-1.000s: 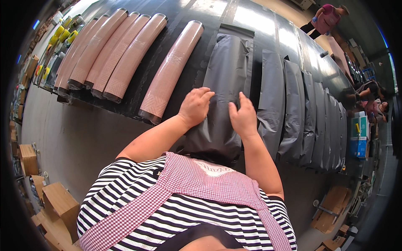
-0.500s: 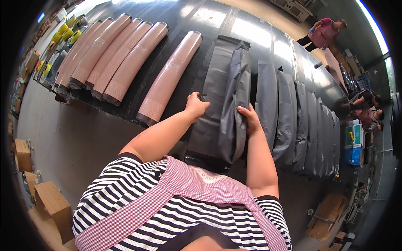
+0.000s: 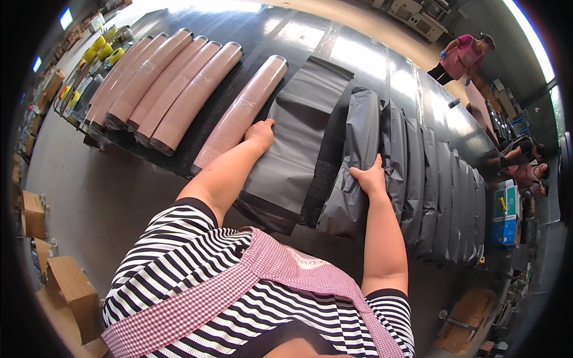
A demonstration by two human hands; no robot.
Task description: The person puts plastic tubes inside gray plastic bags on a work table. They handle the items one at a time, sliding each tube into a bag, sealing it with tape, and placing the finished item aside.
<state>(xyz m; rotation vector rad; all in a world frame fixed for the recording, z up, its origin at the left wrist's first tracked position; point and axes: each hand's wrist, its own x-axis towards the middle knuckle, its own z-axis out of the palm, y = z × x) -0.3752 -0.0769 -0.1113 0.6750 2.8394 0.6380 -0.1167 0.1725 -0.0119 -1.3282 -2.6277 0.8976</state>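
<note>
A flat grey plastic bag (image 3: 298, 122) lies slantwise on the black table (image 3: 197, 113). Closed at its left edge is my left hand (image 3: 261, 135), right beside a pink patterned roll (image 3: 250, 104) in clear wrap. To the right of the flat bag lies a bulging grey bagged roll (image 3: 364, 128), its near part creased. My right hand (image 3: 371, 178) grips it from its right side, thumb over the top; the other fingers are partly hidden.
Several more wrapped pink rolls (image 3: 197, 89) lie at the left of the table. A row of grey bagged rolls (image 3: 428, 185) runs to the right. Beyond are a blue and green box (image 3: 507, 218) and a co-worker in pink (image 3: 464, 56). Cardboard boxes (image 3: 74, 292) stand on the floor.
My hands have moved apart. The flat bag has shifted left toward the pink roll and slants more; the bulging bag has moved right, off it, against the row, baring table between them.
</note>
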